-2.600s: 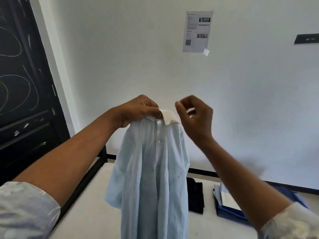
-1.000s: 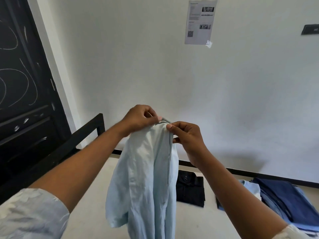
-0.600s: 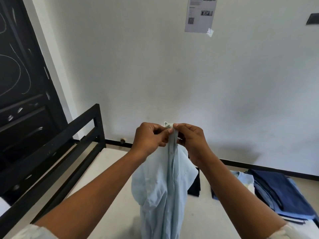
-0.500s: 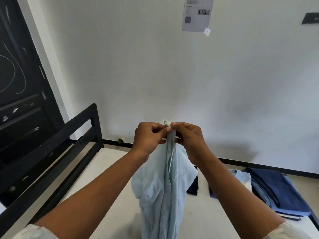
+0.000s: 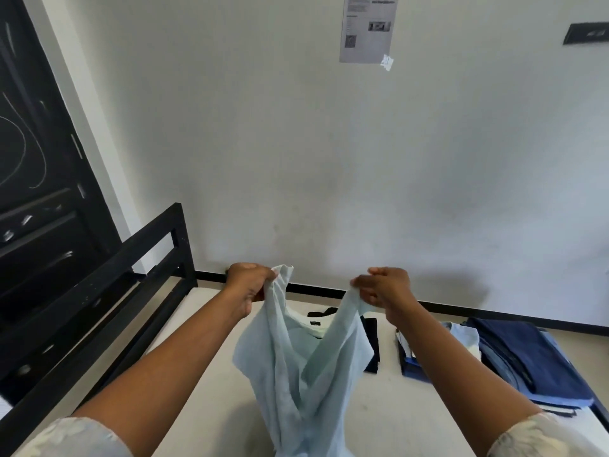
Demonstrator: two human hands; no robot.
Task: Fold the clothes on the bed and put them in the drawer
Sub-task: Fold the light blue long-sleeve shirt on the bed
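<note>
Left hand point(image 5: 248, 285) fisted on one top edge of the light blue shirt point(image 5: 303, 364), right hand point(image 5: 384, 288) pinching the other (hands apart); shirt hangs above the bed point(image 5: 204, 374), folded clothes point(image 5: 514, 357) at right.

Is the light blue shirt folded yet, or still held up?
Not folded. The left hand and right hand each pinch its top edge, apart, and the shirt hangs loose between them above the bed.
</note>
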